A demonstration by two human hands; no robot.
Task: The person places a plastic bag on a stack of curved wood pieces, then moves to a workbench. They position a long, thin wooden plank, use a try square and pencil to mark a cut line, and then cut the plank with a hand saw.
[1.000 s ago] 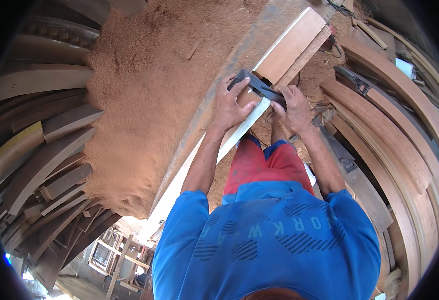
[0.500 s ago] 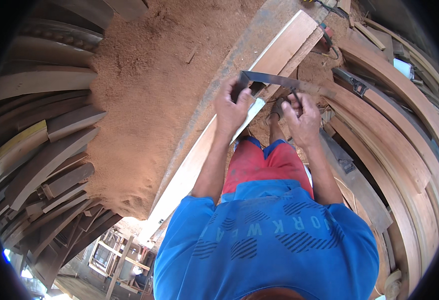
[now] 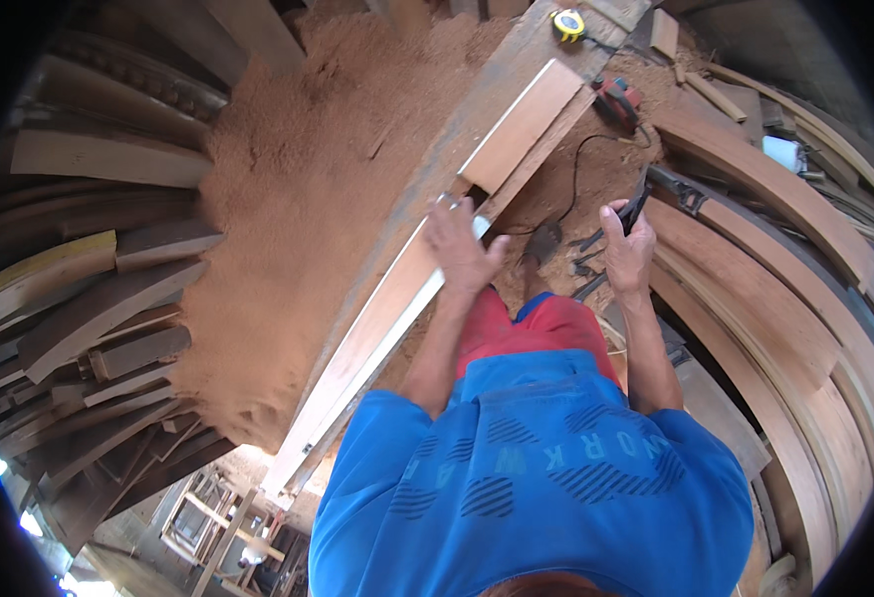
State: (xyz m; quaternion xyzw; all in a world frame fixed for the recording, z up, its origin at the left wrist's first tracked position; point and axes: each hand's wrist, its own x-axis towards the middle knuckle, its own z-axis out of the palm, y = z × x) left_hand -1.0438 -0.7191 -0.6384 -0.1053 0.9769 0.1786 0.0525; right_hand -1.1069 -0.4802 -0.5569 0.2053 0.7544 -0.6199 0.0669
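My left hand (image 3: 463, 245) lies with fingers spread over a long planed timber (image 3: 367, 333), near a dark gap. Beyond that gap a shorter-looking stretch of wood (image 3: 532, 119) runs on toward the far end. Raised to the right, my right hand (image 3: 628, 249) is closed around a dark try square (image 3: 636, 207), which is seen nearly edge-on. Several dark tools (image 3: 586, 261), too unclear to name, lie low between my right hand and my leg.
A yellow tape measure (image 3: 567, 25) sits at the far end. Near it is a red and black corded power tool (image 3: 618, 102), its cord trailing on the ground. Boards (image 3: 756, 289) are stacked at right, more planks (image 3: 109, 159) at left. Sawdust (image 3: 298, 219) covers the ground.
The try square has gone from my left hand, over the timber, to my right hand. My left hand has spread and lowered onto the wood. My right hand has moved slightly right and nearer.
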